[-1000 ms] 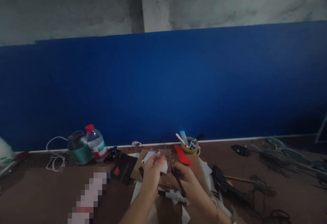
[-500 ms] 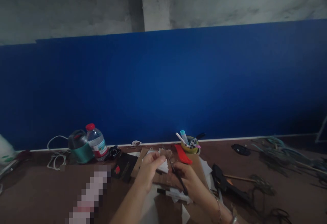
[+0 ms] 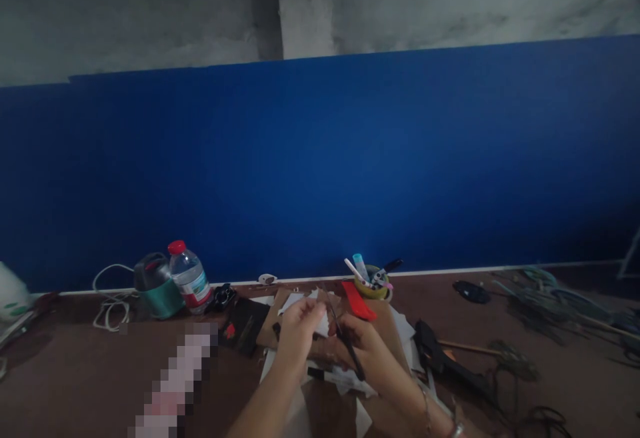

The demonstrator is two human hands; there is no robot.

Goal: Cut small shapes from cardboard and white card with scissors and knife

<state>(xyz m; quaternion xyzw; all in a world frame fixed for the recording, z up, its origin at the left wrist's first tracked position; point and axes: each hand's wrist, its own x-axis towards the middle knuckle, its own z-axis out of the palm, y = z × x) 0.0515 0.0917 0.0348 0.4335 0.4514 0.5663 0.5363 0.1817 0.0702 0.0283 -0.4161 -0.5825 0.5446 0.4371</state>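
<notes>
Pinched between the fingers of my left hand [image 3: 300,325] is a small piece of white paper [image 3: 321,329] with a jagged edge. My right hand [image 3: 363,338] grips dark scissors [image 3: 350,351], whose narrow blades point up and left beside the paper. I cannot tell whether the blades touch it. Beneath both hands lies a sheet of brown cardboard [image 3: 393,341] with paper scraps on it. A marker with a black cap [image 3: 316,373] lies near my right wrist, partly covered. A red piece [image 3: 359,303] rests behind my right hand.
A yellow-green cup [image 3: 384,291] of pens stands at the back. On the left are a water bottle [image 3: 190,279] with a red cap, a teal container [image 3: 163,303] and a white cable [image 3: 107,311]. A black glue gun [image 3: 445,361] lies to the right, near tangled cords [image 3: 545,298].
My left hand has shifted slightly right with the paper, closer to the scissors, and less of the paper shows. My right hand has stayed in nearly the same place.
</notes>
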